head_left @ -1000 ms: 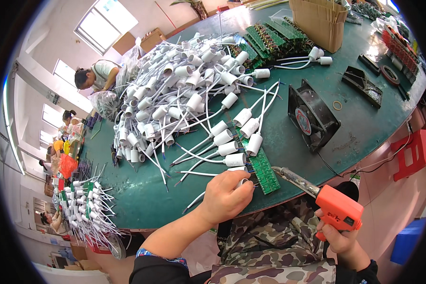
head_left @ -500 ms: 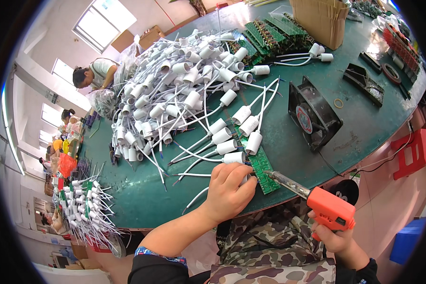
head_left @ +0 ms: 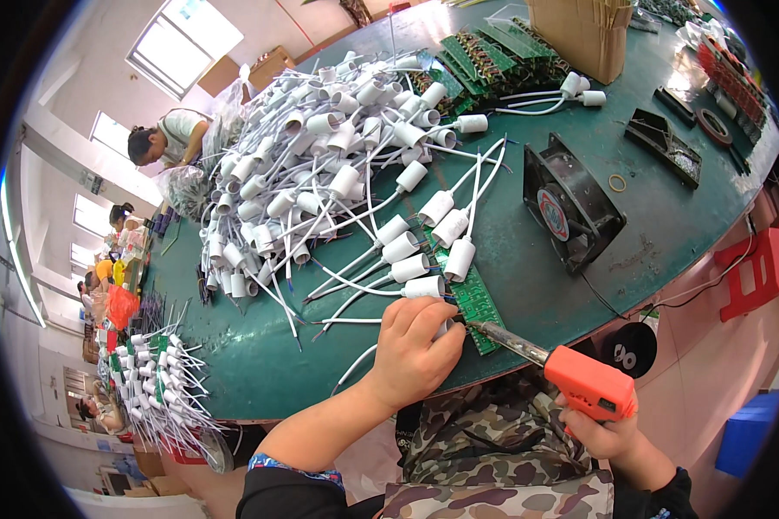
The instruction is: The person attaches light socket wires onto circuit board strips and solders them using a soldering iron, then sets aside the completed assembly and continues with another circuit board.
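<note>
My left hand (head_left: 414, 353) is closed at the left edge of a narrow green circuit board (head_left: 478, 303), pinching a white lamp socket (head_left: 444, 328) that its fingers mostly cover. My right hand (head_left: 604, 430) grips an orange soldering gun (head_left: 587, 381) by its handle. The gun's metal tip reaches the near part of the board, close to my left fingertips; whether it touches a wire there I cannot tell. More white sockets with cables lie along both sides of the board, such as one white socket (head_left: 460, 259) on its right edge.
A large heap of white sockets (head_left: 320, 156) fills the table's left middle. Right of the board stand a black fan (head_left: 571, 208) and a black tray (head_left: 664, 145). Stacked circuit boards (head_left: 493, 56) and a cardboard box (head_left: 582, 39) are behind. A person (head_left: 171, 137) works at the far left.
The soldering gun has moved left and slightly down, bringing its tip closer to my left fingers. My left hand keeps its hold on the socket.
</note>
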A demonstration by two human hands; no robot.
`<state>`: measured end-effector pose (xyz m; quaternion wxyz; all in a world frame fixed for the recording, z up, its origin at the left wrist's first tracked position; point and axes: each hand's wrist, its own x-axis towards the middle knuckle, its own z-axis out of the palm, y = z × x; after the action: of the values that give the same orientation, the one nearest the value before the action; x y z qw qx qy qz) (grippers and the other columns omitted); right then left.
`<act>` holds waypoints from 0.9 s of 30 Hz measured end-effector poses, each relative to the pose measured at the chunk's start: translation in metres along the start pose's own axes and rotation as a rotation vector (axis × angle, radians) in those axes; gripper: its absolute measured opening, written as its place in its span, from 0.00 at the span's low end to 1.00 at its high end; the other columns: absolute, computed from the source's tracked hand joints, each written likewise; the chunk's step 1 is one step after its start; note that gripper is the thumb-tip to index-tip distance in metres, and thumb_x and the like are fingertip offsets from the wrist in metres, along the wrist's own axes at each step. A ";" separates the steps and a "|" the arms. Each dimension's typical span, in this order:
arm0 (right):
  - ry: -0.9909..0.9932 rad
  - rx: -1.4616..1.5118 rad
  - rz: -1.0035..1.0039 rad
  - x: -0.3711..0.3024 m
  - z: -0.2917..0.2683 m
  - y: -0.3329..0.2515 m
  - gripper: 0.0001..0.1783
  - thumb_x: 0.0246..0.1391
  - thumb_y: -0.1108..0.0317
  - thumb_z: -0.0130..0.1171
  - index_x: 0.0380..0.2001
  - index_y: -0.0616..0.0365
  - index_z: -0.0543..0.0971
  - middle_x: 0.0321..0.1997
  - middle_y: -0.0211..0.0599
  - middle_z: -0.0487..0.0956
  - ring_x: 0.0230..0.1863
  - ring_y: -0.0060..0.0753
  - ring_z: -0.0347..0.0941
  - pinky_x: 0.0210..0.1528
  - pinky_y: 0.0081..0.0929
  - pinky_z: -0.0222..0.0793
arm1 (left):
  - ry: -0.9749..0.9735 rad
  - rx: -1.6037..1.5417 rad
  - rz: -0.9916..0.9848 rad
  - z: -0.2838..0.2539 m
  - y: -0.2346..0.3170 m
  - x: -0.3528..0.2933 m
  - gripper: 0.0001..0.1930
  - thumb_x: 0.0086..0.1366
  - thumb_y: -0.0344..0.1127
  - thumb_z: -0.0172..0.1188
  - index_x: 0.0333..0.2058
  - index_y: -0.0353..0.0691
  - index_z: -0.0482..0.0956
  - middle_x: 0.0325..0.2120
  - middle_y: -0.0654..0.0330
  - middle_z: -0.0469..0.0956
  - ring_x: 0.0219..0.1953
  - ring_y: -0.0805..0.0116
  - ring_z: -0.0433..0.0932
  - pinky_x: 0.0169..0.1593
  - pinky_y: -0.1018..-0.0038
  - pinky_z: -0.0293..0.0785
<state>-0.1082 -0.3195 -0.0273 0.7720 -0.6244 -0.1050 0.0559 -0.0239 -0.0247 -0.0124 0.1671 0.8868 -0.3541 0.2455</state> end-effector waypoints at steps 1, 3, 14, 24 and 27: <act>-0.068 -0.085 -0.073 0.001 -0.005 0.005 0.20 0.50 0.79 0.62 0.48 0.67 0.76 0.39 0.41 0.82 0.34 0.28 0.79 0.37 0.26 0.76 | 0.001 -0.001 0.001 0.000 0.000 0.000 0.17 0.44 0.26 0.70 0.36 0.41 0.80 0.44 0.58 0.77 0.47 0.54 0.76 0.49 0.58 0.69; -0.136 -0.168 -0.145 0.002 -0.007 0.008 0.21 0.54 0.77 0.61 0.53 0.66 0.74 0.39 0.37 0.83 0.29 0.20 0.79 0.30 0.20 0.76 | 0.000 -0.001 0.000 0.000 0.000 0.000 0.17 0.44 0.26 0.70 0.36 0.41 0.80 0.44 0.58 0.77 0.47 0.54 0.76 0.49 0.59 0.69; -0.024 -0.050 0.018 0.002 0.003 -0.008 0.15 0.45 0.81 0.63 0.40 0.66 0.78 0.34 0.40 0.79 0.31 0.33 0.75 0.36 0.27 0.71 | 0.003 0.002 -0.001 0.001 0.000 0.000 0.17 0.44 0.26 0.69 0.36 0.41 0.80 0.44 0.58 0.76 0.47 0.54 0.76 0.49 0.59 0.68; -0.083 -0.123 -0.120 -0.006 -0.010 0.006 0.25 0.57 0.71 0.62 0.57 0.67 0.72 0.42 0.40 0.83 0.31 0.23 0.79 0.31 0.23 0.78 | -0.003 0.002 0.000 0.000 0.000 0.000 0.17 0.44 0.26 0.69 0.36 0.41 0.80 0.44 0.58 0.76 0.47 0.54 0.76 0.50 0.58 0.69; -0.070 -0.195 -0.103 -0.011 -0.014 0.006 0.27 0.58 0.68 0.63 0.59 0.65 0.72 0.47 0.42 0.83 0.34 0.23 0.80 0.33 0.23 0.79 | -0.005 0.001 -0.001 0.000 0.001 0.000 0.16 0.44 0.26 0.69 0.36 0.41 0.80 0.44 0.58 0.76 0.47 0.54 0.76 0.50 0.58 0.69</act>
<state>-0.1159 -0.3337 -0.0369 0.7054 -0.6879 -0.1689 0.0275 -0.0245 -0.0251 -0.0127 0.1657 0.8877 -0.3540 0.2433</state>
